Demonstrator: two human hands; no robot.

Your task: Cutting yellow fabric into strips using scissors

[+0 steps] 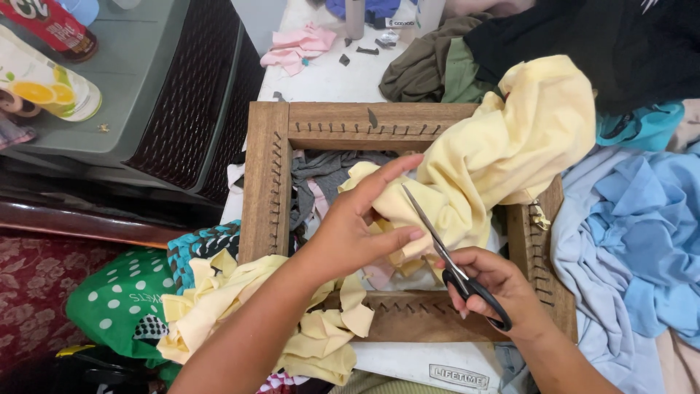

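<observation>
Left hand pinching a fold of pale yellow cloth, fingers clamped on it over the wooden frame. Right hand gripping black-handled scissors, fingers closed through the loops, blades pointing up into the cloth. Cut yellow strips draped off the frame's near left corner. Blue fabric heaped on the worktop at right.

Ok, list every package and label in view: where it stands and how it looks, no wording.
Juice carton: top left on the grey cabinet, white with orange slices.
Bottle: behind the carton, dark with a red label.
Label: bottom edge, small grey rectangle on the white table.
Green bag: lower left, white dots.
</observation>
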